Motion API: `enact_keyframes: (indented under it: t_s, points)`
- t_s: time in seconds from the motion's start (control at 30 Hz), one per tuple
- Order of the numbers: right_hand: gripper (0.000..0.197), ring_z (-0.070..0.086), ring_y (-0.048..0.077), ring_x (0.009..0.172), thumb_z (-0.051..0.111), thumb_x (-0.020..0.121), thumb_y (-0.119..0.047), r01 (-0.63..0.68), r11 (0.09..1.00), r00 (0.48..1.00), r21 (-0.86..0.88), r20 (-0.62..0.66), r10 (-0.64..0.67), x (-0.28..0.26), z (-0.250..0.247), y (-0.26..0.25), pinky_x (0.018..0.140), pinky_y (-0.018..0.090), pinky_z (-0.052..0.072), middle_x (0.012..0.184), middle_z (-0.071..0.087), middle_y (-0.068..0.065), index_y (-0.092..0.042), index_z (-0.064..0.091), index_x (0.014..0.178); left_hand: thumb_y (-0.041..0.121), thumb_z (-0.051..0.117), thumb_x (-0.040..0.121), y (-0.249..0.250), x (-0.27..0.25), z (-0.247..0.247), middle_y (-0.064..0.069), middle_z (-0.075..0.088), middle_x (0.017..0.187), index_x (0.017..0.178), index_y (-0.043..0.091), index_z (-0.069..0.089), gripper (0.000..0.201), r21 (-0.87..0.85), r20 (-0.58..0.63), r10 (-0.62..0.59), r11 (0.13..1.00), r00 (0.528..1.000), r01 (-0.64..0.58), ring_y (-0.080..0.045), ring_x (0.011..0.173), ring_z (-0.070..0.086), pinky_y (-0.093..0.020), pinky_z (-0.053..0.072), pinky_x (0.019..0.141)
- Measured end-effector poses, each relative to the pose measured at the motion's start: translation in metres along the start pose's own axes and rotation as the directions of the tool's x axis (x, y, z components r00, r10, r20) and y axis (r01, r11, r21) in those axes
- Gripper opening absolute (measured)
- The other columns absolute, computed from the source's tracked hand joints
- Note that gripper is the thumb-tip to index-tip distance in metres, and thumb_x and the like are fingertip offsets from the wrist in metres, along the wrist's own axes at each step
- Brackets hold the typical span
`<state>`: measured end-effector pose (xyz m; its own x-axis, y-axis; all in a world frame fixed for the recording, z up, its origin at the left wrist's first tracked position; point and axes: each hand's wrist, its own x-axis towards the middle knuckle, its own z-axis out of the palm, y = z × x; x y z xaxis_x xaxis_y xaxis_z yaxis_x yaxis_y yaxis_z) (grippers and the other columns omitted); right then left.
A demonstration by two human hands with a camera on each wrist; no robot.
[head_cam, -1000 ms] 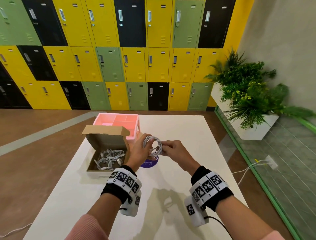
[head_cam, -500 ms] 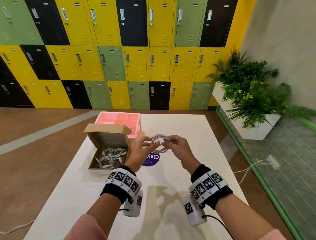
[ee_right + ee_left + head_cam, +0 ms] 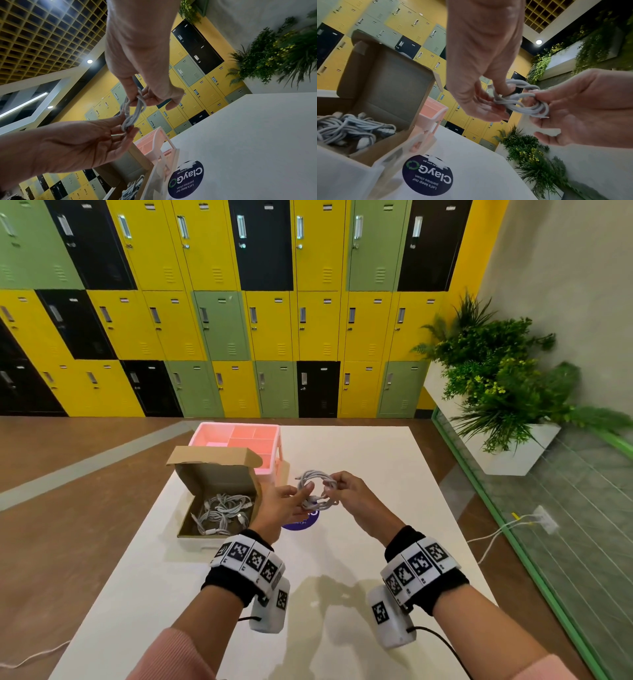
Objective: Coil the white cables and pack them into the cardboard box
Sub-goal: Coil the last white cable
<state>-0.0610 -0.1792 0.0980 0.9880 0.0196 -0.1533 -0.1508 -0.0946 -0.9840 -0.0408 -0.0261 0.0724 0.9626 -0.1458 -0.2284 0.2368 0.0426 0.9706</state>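
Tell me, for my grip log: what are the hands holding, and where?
A coiled white cable: right hand pinches its right side, left hand its lower left.

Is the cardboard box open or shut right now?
Open. The cardboard box has its lid flap standing up at the back, and coiled white cables lie exposed inside it.

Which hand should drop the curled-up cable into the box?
Probably the left hand. The cardboard box sits open just left of it, while the right hand is farther away. Both hands pinch the coiled cable above the table, so the right must let go first.
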Motion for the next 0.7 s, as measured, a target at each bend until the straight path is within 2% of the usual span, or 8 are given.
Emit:
enact_keyframes:
  t_s: [0.1, 0.13, 0.27, 0.33, 0.43, 0.5, 0.57, 0.7]
  points:
    - [0.011, 0.047, 0.005, 0.071, 0.047, 0.094, 0.000, -0.035, 0.999, 0.999, -0.007, 0.025, 0.035, -0.003, -0.001, -0.004, 0.060, 0.014, 0.036, 0.082, 0.051, -0.002, -0.011, 0.048, 0.096, 0.032, 0.064, 0.088, 0.003, -0.004, -0.003, -0.009, 0.072, 0.085, 0.091, 0.002, 0.064, 0.030, -0.013, 0.091, -0.041, 0.999, 0.995, 0.042, -0.019, 0.078, 0.070, -0.031, 0.057, 0.075]
    - [0.011, 0.045, 0.005, 0.071, 0.046, 0.095, -0.001, -0.046, 0.999, 0.998, -0.014, 0.031, 0.046, -0.005, -0.001, -0.005, 0.061, 0.016, 0.034, 0.082, 0.050, -0.003, -0.011, 0.047, 0.097, 0.034, 0.063, 0.088, 0.004, -0.005, -0.004, -0.007, 0.073, 0.084, 0.090, 0.004, 0.063, 0.030, -0.015, 0.111, -0.051, 0.998, 0.993, 0.053, -0.017, 0.078, 0.070, -0.031, 0.056, 0.077]
    - [0.009, 0.044, 0.005, 0.073, 0.045, 0.096, -0.004, -0.055, 0.997, 0.997, -0.047, 0.047, 0.057, -0.007, 0.001, -0.002, 0.061, 0.016, 0.033, 0.083, 0.047, -0.004, -0.011, 0.045, 0.103, 0.036, 0.059, 0.091, 0.009, -0.010, -0.009, 0.000, 0.073, 0.078, 0.089, 0.006, 0.063, 0.030, -0.023, 0.141, -0.084, 0.996, 0.987, 0.088, -0.009, 0.073, 0.068, -0.019, 0.053, 0.058]
    - [0.009, 0.045, 0.005, 0.075, 0.046, 0.097, -0.006, -0.058, 0.997, 0.996, -0.058, 0.062, 0.061, -0.008, 0.002, -0.001, 0.062, 0.017, 0.034, 0.085, 0.048, -0.004, -0.011, 0.044, 0.104, 0.034, 0.057, 0.092, 0.010, -0.012, -0.009, -0.003, 0.071, 0.080, 0.090, 0.004, 0.065, 0.031, -0.048, 0.154, -0.091, 0.994, 0.984, 0.099, -0.011, 0.075, 0.067, -0.019, 0.052, 0.057]
    - [0.008, 0.046, 0.007, 0.076, 0.046, 0.097, -0.007, -0.062, 0.993, 0.994, -0.096, 0.080, 0.070, -0.006, 0.007, 0.004, 0.064, 0.018, 0.035, 0.088, 0.048, -0.001, -0.011, 0.044, 0.104, 0.033, 0.054, 0.093, 0.011, -0.014, -0.011, 0.000, 0.064, 0.066, 0.078, 0.009, 0.060, 0.029, -0.128, 0.165, -0.097, 0.985, 0.982, 0.119, -0.010, 0.066, 0.063, -0.020, 0.052, 0.057]
    - [0.006, 0.046, 0.009, 0.076, 0.046, 0.097, -0.007, -0.060, 0.992, 0.994, -0.108, 0.080, 0.069, -0.006, 0.011, 0.007, 0.064, 0.019, 0.035, 0.090, 0.049, 0.002, -0.010, 0.044, 0.102, 0.034, 0.053, 0.093, 0.011, -0.015, -0.012, 0.003, 0.058, 0.062, 0.081, 0.011, 0.058, 0.027, -0.179, 0.175, -0.091, 0.976, 0.980, 0.123, -0.008, 0.061, 0.059, -0.022, 0.051, 0.061]
    - [0.007, 0.048, 0.011, 0.076, 0.048, 0.096, -0.007, -0.053, 0.994, 0.996, -0.093, 0.067, 0.060, -0.004, 0.015, 0.010, 0.062, 0.018, 0.038, 0.093, 0.051, 0.006, -0.010, 0.044, 0.101, 0.036, 0.053, 0.093, 0.009, -0.015, -0.015, 0.002, 0.060, 0.068, 0.093, 0.009, 0.059, 0.028, -0.165, 0.157, -0.082, 0.980, 0.984, 0.108, -0.009, 0.066, 0.060, -0.025, 0.051, 0.066]
    - [0.015, 0.055, 0.013, 0.076, 0.062, 0.090, -0.007, -0.047, 0.999, 0.999, 0.003, -0.016, 0.047, 0.000, 0.025, 0.018, 0.058, 0.014, 0.044, 0.092, 0.054, 0.007, -0.010, 0.047, 0.095, 0.033, 0.058, 0.091, 0.006, -0.014, -0.025, -0.010, 0.066, 0.105, 0.120, 0.002, 0.052, 0.043, -0.092, 0.141, -0.072, 0.992, 0.987, 0.086, -0.019, 0.091, 0.068, -0.028, 0.056, 0.072]
